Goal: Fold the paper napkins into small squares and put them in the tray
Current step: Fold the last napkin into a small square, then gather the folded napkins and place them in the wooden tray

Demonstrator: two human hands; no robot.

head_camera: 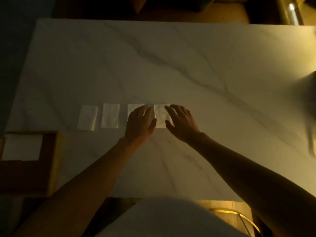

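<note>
Head view looks down on a marbled table (171, 65) with 4 napkins laid in a row, each an upright rectangle, so likely folded partway and not yet a small square. The far-left napkin (87, 118) and 2nd napkin (110, 115) lie untouched. The left hand (140, 120) rests flat across the 3rd napkin (134, 108), its grip apart with fingers straight. The right hand (181, 124) is at the right edge of the 4th napkin (159, 117), its grip also apart, fingers spread and holding nothing; whether they touch the paper is unclear.

The wooden tray (47, 168) sits at the table's left near corner, well apart from the hands. It carries a white square (21, 147), probably folded napkin paper already delivered, though 1 piece or a stack I cannot tell. So the work seems underway: 4 napkins still need a further fold and the trip to the tray.

Nothing lies between the row and the tray. A dark blurred shape (311, 117) intrudes at the right edge, away from the work. The light is dim, so creases are hard to read.
</note>
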